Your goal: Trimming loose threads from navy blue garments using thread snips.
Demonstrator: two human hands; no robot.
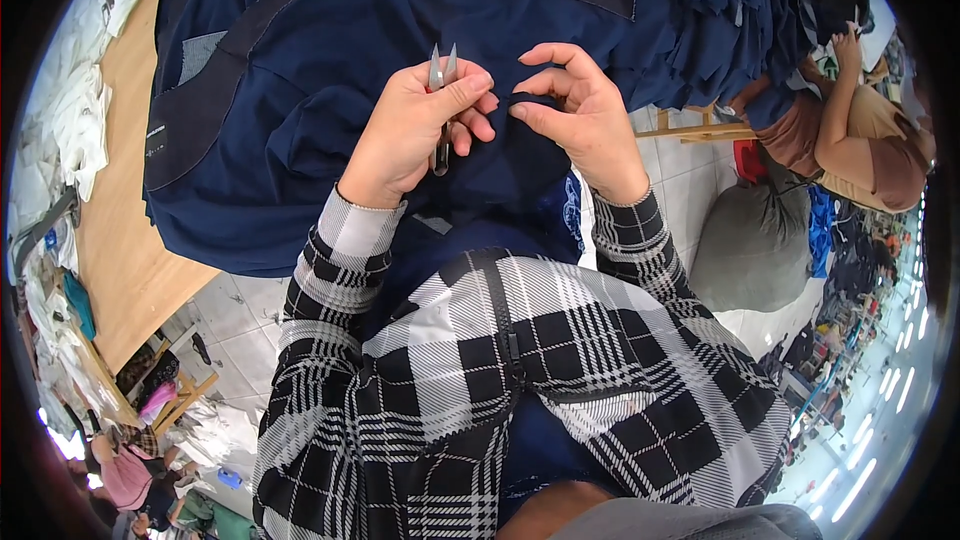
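Note:
My left hand (405, 130) is closed around a pair of thread snips (441, 72), whose two pointed blades stick up past the thumb, slightly apart. The dark handle end shows below the fingers. To its right, my right hand (595, 130) pinches a fold of navy fabric (537, 99) between thumb and forefinger, with the other fingers raised. That fabric appears to belong to the large navy garment (350, 50) spread beneath both hands, which has darker stitched bands. Whether the left fingertips also touch the cloth is hard to make out.
A light wooden tabletop (115, 180) runs along the left, with white cloth (85, 125) piled beyond it. Layered navy pieces (720, 20) hang at the upper right. A grey sack (755, 245) stands on the tiled floor, near a seated person (860, 145). Another person (135, 475) is at lower left.

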